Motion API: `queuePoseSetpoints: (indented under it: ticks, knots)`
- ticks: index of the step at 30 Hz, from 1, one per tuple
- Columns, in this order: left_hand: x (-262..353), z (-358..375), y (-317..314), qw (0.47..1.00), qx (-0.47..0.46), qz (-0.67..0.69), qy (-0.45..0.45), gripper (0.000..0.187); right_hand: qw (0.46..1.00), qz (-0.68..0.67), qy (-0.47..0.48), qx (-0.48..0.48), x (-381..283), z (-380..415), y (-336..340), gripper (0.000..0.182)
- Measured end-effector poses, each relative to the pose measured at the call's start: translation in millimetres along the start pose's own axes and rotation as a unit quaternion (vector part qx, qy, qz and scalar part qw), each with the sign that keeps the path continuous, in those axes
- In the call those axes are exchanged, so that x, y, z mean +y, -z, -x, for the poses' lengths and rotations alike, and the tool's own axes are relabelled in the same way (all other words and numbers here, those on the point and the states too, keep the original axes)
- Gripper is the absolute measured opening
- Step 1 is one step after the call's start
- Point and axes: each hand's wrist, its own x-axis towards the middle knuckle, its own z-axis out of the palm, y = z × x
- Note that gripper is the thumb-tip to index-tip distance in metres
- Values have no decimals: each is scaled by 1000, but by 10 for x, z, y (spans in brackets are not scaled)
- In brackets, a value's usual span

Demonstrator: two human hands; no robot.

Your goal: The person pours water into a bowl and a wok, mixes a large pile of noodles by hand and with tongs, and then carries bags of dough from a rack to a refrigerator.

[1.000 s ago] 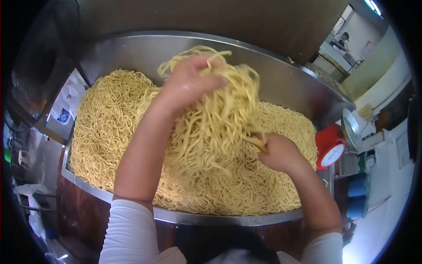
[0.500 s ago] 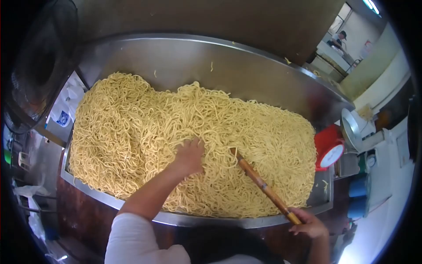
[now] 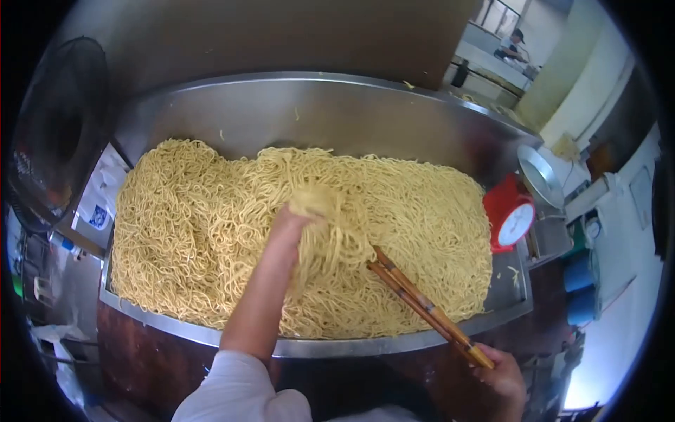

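A broad heap of yellow noodles [image 3: 422, 225] fills most of a shallow metal trough [image 3: 394, 112]. My left hand [image 3: 294, 216] is closed around a bunch of noodles lifted above the middle of the heap, with strands hanging down; motion blurs the bunch and the fingertips. Two long wooden chopsticks [image 3: 429, 309] slant from the front right into the heap. My right hand [image 3: 503, 371] grips them at their near ends, beyond the trough's front rim. Their far tips touch the noodles just right of the hanging strands.
A red dial scale [image 3: 508, 214] with a metal pan [image 3: 541, 177] stands at the trough's right end. At the left is a large fan [image 3: 63, 133], with a white plastic bag [image 3: 98, 200] beside it. Another person [image 3: 510, 48] is far off at the upper right.
My left hand has risen from the heap with a bunch of noodles. The chopsticks, seen before as one stick, now show as two slightly apart. The view has shifted a little.
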Motion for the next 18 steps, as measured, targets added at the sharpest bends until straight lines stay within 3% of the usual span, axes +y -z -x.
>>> queuePoseSetpoints:
  ticks: [1, 3, 4, 5, 8, 9, 10, 11, 13, 14, 15, 16, 17, 18]
  knots:
    - [330, 99, -126, 995, 41, 69, 51, 45, 1000, 19, 10, 6, -15, 45, 29, 56]
    - [903, 125, -264, 987, -7, 133, -88, 45, 999, 40, 29, 12, -71, 148, 77, 56]
    - [1201, 70, -271, 988, -18, 114, -103, 42, 999, 38, 28, 12, -99, 215, 110, 56]
    - [1417, -69, -253, 974, -49, 180, -125, 38, 997, 59, 50, 6, -133, 283, 165, 55]
    - [1969, -150, -345, 967, -65, 199, -144, 34, 992, 92, 82, 10, -279, 519, 297, 55]
    - [1993, -315, -316, 974, -143, 110, -139, 36, 982, 166, 83, 46, -461, 640, 322, 55]
    - [1955, -434, -259, 966, -219, 21, -132, 37, 964, 240, 86, 82, -625, 723, 343, 54]
    - [1784, -494, -163, 941, -294, -76, -150, 51, 963, 244, 88, 77, -749, 778, 362, 54]
    - [1515, -148, 19, 893, -256, -321, -186, 67, 971, 228, 67, 41, -967, 782, 376, 55]
    - [1312, -96, 194, 886, -248, -363, -147, 73, 970, 233, 67, 36, -1075, 682, 337, 55]
    - [1037, -95, 450, 876, -240, -405, -108, 79, 950, 312, 34, -2, -1184, 547, 268, 54]
    - [692, -30, 741, 872, -170, -450, -91, 78, 921, 388, -1, -41, -1246, 404, 189, 54]
    - [446, 190, 963, 919, -140, -366, -41, 72, 887, 443, 91, -98, -925, -7, 238, 55]
    - [116, 388, 1233, 931, -98, -349, -36, 68, 939, 317, -21, -129, -841, -370, 25, 55]
